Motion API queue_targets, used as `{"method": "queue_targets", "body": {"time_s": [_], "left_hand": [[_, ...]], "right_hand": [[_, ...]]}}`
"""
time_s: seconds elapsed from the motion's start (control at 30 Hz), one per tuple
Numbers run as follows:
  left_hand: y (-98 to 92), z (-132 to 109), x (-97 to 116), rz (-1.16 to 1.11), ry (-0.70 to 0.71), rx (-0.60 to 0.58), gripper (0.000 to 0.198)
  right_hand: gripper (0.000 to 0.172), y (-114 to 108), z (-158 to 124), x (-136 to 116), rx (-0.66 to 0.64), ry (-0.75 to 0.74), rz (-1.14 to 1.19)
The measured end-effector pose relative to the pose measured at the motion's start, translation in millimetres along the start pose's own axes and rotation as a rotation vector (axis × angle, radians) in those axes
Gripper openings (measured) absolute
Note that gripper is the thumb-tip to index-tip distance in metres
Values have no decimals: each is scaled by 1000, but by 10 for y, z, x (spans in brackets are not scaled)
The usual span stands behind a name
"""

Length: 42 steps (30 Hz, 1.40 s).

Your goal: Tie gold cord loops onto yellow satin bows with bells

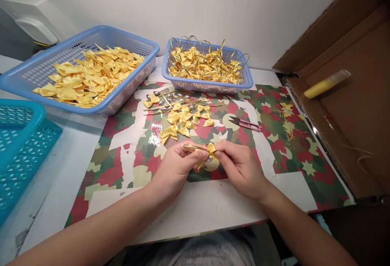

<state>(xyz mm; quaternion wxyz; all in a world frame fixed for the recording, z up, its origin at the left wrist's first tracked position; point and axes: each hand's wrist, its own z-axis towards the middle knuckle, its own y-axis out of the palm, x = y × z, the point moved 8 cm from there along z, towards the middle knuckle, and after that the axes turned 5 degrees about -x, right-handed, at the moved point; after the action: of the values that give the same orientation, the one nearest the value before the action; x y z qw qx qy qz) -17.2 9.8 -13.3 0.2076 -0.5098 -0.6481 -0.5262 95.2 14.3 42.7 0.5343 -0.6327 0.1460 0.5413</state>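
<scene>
A yellow satin ribbon bow point(211, 148) is held between my two hands above the patterned table cover. My left hand point(173, 168) is closed, pinching the bow's left side along with a looped gold cord point(191, 147). Fingertips of my right hand point(243, 170) are pressed together on the bow's right side. A small silver bell point(209, 159) shows at the bow's middle, partly hidden by the fingers. Just beyond lie several loose yellow bows point(183, 115) and a pile of silver bells on gold cords point(166, 105). Pink-handled thread snips point(246, 124) rest to the right.
At the back left stands a blue basket point(131, 89) of yellow bows. A smaller blue basket point(210, 87) holds bows with gold loops. A teal basket point(27, 164) is at the left edge. Cardboard point(338, 136) borders the right, with a yellow tube point(326, 85) on it and thread scraps point(289, 125) nearby.
</scene>
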Motion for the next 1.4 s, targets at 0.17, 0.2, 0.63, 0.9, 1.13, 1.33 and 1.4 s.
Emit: {"method": "queue_targets", "body": {"time_s": [0.17, 0.2, 0.63, 0.9, 1.13, 1.33, 1.4], "left_hand": [[-87, -3, 26, 42, 22, 66, 21], [-108, -6, 33, 47, 30, 86, 21], [-154, -45, 299, 354, 297, 201, 11], [189, -353, 579, 915, 944, 134, 14], [191, -294, 578, 963, 899, 126, 12], [181, -252, 538, 986, 823, 120, 12], [185, -244, 523, 1022, 821, 114, 11]], "right_hand": [[16, -36, -30, 105, 24, 118, 125], [16, -50, -31, 113, 30, 128, 130], [10, -202, -162, -286, 489, -220, -301], [6, -183, -152, -259, 486, -166, -438], [7, -104, -181, -314, 548, -204, -618], [13, -109, -194, -313, 555, -212, -657], [14, -92, -189, -315, 542, -215, -702]]}}
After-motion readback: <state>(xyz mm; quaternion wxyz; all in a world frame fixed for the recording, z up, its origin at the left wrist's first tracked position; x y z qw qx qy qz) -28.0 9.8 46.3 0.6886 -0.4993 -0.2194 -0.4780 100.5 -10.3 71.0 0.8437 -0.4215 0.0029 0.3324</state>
